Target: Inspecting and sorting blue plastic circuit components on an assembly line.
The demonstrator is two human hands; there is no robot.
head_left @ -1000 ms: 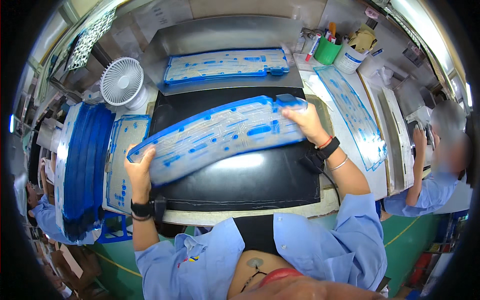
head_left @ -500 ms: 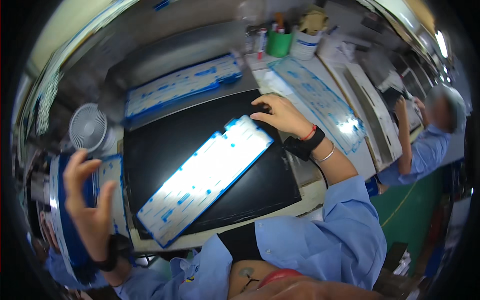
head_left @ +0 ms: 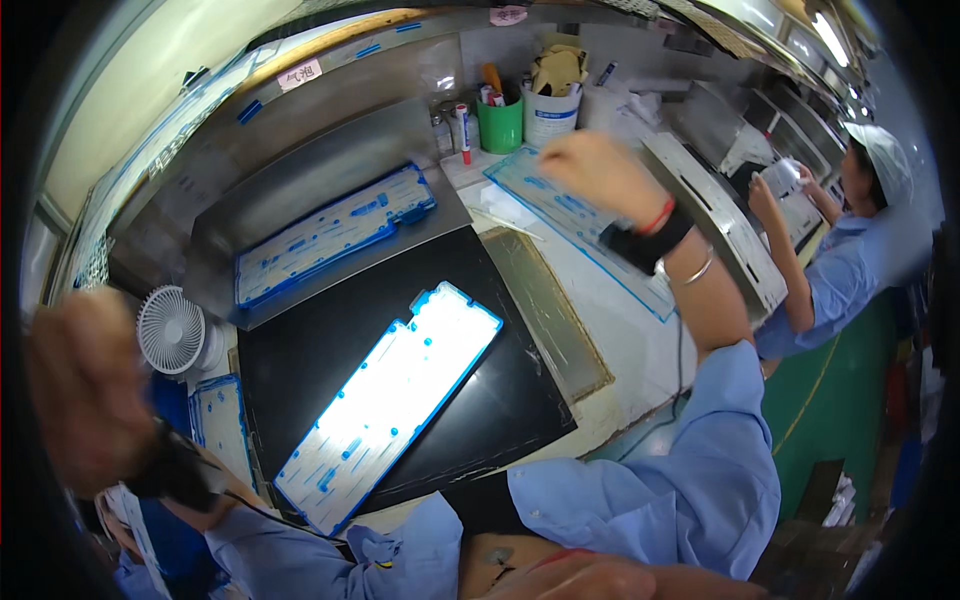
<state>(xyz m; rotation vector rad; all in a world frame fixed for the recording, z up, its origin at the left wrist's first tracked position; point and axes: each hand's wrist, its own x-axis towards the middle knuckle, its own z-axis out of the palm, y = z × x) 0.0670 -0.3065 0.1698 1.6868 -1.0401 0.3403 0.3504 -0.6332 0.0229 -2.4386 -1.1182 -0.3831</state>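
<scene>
A long, flat panel with blue edging and blue marks (head_left: 390,405) lies slantwise on a black mat (head_left: 300,365), its pale face glaring with reflected light. Neither hand touches it. My right hand (head_left: 600,175) is up above a second blue-edged panel (head_left: 588,236) on the right side and covers part of it; motion smears its fingers, and whether they touch it I cannot tell. Raised at the far left, my left hand (head_left: 88,385) is blurred, near a small white fan (head_left: 172,330). Both wrists wear black bands.
Another blue-marked panel (head_left: 335,235) rests on the metal surface behind the mat. One more (head_left: 222,420) stands left of it. A green cup of pens (head_left: 500,125), a white tub (head_left: 550,118) and a marker (head_left: 463,135) are at the back. A co-worker (head_left: 835,240) works at the right.
My right hand has left the middle panel's upper corner and risen over the panel on the right. My left hand has swung further left. The view has shifted too.
</scene>
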